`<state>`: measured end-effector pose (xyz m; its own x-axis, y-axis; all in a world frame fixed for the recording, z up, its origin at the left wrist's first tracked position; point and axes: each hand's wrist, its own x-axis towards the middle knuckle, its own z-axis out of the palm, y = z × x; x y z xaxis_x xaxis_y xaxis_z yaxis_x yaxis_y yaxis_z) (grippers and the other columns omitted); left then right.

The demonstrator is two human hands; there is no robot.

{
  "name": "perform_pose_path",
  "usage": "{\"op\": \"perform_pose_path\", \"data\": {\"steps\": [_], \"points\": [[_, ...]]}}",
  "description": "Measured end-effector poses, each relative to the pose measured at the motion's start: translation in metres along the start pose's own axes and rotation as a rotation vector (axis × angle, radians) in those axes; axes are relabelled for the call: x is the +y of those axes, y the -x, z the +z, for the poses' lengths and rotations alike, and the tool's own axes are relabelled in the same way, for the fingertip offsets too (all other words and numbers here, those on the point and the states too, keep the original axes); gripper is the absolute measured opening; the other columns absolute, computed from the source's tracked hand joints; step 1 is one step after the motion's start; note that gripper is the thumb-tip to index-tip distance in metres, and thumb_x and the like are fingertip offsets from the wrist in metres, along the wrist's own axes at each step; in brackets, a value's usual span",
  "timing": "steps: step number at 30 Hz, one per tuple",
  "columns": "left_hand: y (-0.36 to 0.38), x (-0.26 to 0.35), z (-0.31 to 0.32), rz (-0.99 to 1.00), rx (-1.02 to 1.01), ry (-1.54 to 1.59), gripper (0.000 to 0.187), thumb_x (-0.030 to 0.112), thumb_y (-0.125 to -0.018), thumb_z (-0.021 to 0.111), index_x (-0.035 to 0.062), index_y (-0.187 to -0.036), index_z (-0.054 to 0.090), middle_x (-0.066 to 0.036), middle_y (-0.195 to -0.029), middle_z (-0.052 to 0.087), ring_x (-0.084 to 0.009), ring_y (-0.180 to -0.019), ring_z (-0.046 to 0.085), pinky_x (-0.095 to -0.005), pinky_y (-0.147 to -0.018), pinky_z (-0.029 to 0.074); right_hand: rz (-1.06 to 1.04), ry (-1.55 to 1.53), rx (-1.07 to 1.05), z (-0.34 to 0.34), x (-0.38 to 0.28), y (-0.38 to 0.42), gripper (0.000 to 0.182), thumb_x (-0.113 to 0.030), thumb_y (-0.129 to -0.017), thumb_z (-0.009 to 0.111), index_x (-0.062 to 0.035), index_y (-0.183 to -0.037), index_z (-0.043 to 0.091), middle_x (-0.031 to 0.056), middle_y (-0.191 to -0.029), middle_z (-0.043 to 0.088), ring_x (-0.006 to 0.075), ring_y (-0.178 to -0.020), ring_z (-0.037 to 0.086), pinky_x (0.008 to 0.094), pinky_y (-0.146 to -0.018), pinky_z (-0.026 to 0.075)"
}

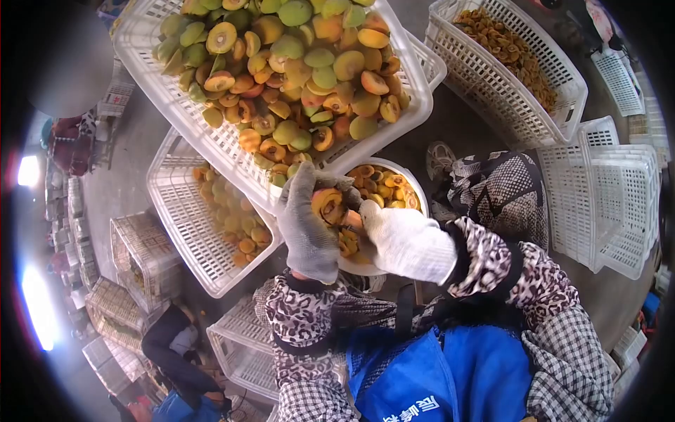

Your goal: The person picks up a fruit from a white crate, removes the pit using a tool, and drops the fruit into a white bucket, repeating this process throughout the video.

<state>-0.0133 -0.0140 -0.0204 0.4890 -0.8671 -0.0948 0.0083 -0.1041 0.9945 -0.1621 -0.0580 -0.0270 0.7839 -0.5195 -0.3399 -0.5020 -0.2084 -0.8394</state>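
In a grey-white glove, my left hand is closed around a halved orange fruit, its cut side facing up. My right hand, in a white glove, grips a small orange-brown tool handle beside the fruit; the tool's tip is hidden. Both hands are over a round white bucket holding orange fruit pieces. Just beyond them is a large white crate heaped with green and orange cut fruit.
A lower white crate at left holds more orange fruit. Another crate at upper right contains small orange pieces. Stacked crates stand on the right. Another person's legs are at lower left, and a patterned trouser leg is right of the bucket.
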Motion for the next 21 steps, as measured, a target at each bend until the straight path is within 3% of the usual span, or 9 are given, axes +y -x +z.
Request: {"op": "perform_pose_path", "data": {"steps": [2,5,7,9,11,12,16,18,21], "points": [[-0.002,0.010,0.000,-0.400,0.084,0.399,0.021,0.010,-0.099,0.048,-0.0062,-0.091,0.057,-0.011,-0.081,0.063,-0.0170,-0.071,0.063,-0.0280,-0.068,0.053,0.244,-0.141,0.018,-0.003,-0.016,0.002,0.031,-0.029,-0.092,0.050,-0.0014,-0.105,0.058,0.0131,-0.075,0.064,0.0227,-0.061,0.064,0.0317,-0.054,0.052],[-0.001,0.011,0.002,-0.376,0.069,0.419,0.026,0.014,-0.100,0.045,-0.0047,-0.087,0.059,-0.010,-0.077,0.062,-0.0173,-0.069,0.063,-0.0281,-0.065,0.053,0.300,-0.455,-0.437,-0.038,-0.022,0.002,0.035,-0.036,-0.094,0.052,-0.0018,-0.101,0.058,0.0173,-0.080,0.067,0.0320,-0.072,0.066,0.0382,-0.068,0.054],[-0.003,-0.001,0.008,-0.284,0.080,0.289,0.031,0.018,-0.101,0.043,-0.0038,-0.086,0.059,-0.010,-0.075,0.062,-0.0179,-0.068,0.063,-0.0285,-0.064,0.052,0.035,0.134,0.005,-0.004,-0.011,0.002,0.031,-0.022,-0.086,0.054,-0.0010,-0.109,0.055,0.0195,-0.076,0.064,0.0348,-0.069,0.064,0.0373,-0.062,0.052],[-0.004,-0.009,0.009,-0.197,0.084,0.156,0.035,0.022,-0.102,0.041,-0.0029,-0.085,0.060,-0.010,-0.074,0.062,-0.0185,-0.066,0.062,-0.0288,-0.064,0.052,0.115,0.168,0.042,-0.002,-0.012,0.006,0.028,-0.023,-0.086,0.054,0.0007,-0.101,0.057,0.0199,-0.073,0.063,0.0368,-0.070,0.064,0.0375,-0.063,0.052],[-0.002,-0.012,0.006,-0.162,0.157,-0.021,0.043,0.028,-0.102,0.038,-0.0021,-0.083,0.060,-0.010,-0.071,0.061,-0.0196,-0.065,0.062,-0.0293,-0.062,0.052,0.088,-0.058,-0.069,-0.006,-0.013,0.004,0.032,-0.031,-0.091,0.052,-0.0004,-0.098,0.058,0.0185,-0.077,0.066,0.0339,-0.073,0.067,0.0402,-0.067,0.054],[-0.001,-0.008,0.009,-0.163,0.154,-0.022,0.043,0.028,-0.102,0.038,-0.0021,-0.083,0.060,-0.010,-0.071,0.061,-0.0196,-0.065,0.062,-0.0293,-0.062,0.052,0.201,-0.458,-0.285,-0.019,-0.012,0.004,0.023,-0.026,-0.089,0.054,-0.0037,-0.089,0.058,0.0106,-0.068,0.061,0.0229,-0.056,0.062,0.0342,-0.051,0.050],[-0.002,-0.006,0.008,-0.334,0.138,0.315,0.043,0.032,-0.100,0.041,-0.0010,-0.081,0.060,-0.011,-0.069,0.061,-0.0211,-0.063,0.062,-0.0319,-0.059,0.051,0.372,-1.012,-0.600,-0.029,-0.008,0.003,0.012,-0.020,-0.085,0.061,-0.0105,-0.083,0.055,-0.0022,-0.059,0.047,0.0078,-0.041,0.042,0.0243,-0.036,0.035],[-0.001,-0.010,0.003,-0.351,0.160,0.399,0.043,0.034,-0.100,0.042,-0.0007,-0.081,0.060,-0.012,-0.068,0.060,-0.0222,-0.062,0.062,-0.0329,-0.058,0.051,0.387,-1.107,-0.655,-0.034,-0.005,0.004,0.013,-0.021,-0.085,0.062,-0.0100,-0.082,0.055,-0.0025,-0.059,0.048,0.0078,-0.041,0.043,0.0241,-0.036,0.035],[-0.001,-0.006,-0.001,-0.276,-0.110,0.527,0.029,0.028,-0.097,0.050,0.0023,-0.089,0.061,-0.009,-0.078,0.064,-0.0190,-0.068,0.063,-0.0290,-0.063,0.052,0.392,-1.126,-0.646,-0.031,-0.003,0.005,0.015,-0.021,-0.084,0.064,-0.0078,-0.083,0.058,-0.0022,-0.063,0.051,0.0081,-0.047,0.048,0.0239,-0.042,0.038]]}}
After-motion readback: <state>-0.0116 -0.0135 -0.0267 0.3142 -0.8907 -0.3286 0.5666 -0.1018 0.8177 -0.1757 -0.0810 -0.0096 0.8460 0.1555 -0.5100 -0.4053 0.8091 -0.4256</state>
